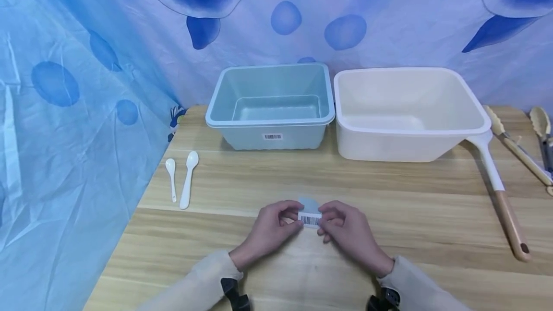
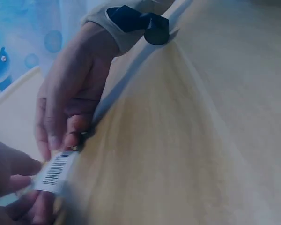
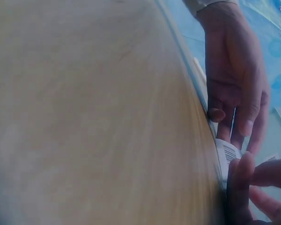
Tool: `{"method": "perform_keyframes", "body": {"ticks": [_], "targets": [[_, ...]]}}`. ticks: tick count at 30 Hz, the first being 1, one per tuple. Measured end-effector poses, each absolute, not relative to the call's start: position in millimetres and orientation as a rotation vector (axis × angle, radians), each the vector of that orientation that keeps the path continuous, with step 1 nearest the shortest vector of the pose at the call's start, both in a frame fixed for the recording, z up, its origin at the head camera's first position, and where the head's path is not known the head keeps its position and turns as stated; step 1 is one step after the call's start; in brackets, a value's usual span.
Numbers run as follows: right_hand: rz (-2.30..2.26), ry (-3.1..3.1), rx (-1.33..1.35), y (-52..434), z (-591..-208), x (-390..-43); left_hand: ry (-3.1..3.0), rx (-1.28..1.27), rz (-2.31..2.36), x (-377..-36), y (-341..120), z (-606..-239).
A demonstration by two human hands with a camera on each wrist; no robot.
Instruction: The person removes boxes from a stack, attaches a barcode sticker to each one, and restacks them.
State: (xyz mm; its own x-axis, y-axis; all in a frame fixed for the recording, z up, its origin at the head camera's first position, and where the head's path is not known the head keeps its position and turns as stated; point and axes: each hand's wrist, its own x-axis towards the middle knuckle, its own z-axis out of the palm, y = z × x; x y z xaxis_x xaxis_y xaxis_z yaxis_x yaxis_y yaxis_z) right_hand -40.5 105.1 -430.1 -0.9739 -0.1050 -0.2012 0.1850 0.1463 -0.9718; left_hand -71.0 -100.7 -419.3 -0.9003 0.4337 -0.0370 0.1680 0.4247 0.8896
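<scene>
Two hands meet at the near middle of the desk (image 1: 389, 205), both pinching one small barcode label (image 1: 309, 220). Left hand (image 1: 272, 227) pinches the label's left end between thumb and fingertips; right hand (image 1: 345, 229) pinches its right end the same way. A pale blue tab sticks up behind the label, partly hidden by the fingers. Label sits just above the desk surface; can't tell if it touches. Left wrist view shows the barcode stripes clearly, right wrist view is blurred but shows the label edge between fingertips.

Far side: light blue bin (image 1: 272, 104) at centre with its own barcode sticker on the front, white bin (image 1: 406, 114) just right of it, touching or nearly so. Two white spoons (image 1: 183, 179) lie side by side at far left. White spatula with wooden handle (image 1: 501, 196) lies at right, head against the white bin. Tongs (image 1: 524, 145) at far right edge.
</scene>
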Motion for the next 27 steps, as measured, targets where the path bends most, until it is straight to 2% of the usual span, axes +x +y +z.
{"method": "perform_keyframes", "body": {"ticks": [5, 18, 27], "targets": [[-1.881, 2.179, 0.086, 106, -427, -45, 2.427, 0.509, 1.437, -71, -102, -417], [-1.970, 2.172, 0.093, 106, -412, -41, 2.166, 0.385, 1.707, -75, -95, -400], [-1.602, 2.885, -0.257, 105, -396, -38, 2.178, 0.353, 1.729, -75, -81, -395]]}}
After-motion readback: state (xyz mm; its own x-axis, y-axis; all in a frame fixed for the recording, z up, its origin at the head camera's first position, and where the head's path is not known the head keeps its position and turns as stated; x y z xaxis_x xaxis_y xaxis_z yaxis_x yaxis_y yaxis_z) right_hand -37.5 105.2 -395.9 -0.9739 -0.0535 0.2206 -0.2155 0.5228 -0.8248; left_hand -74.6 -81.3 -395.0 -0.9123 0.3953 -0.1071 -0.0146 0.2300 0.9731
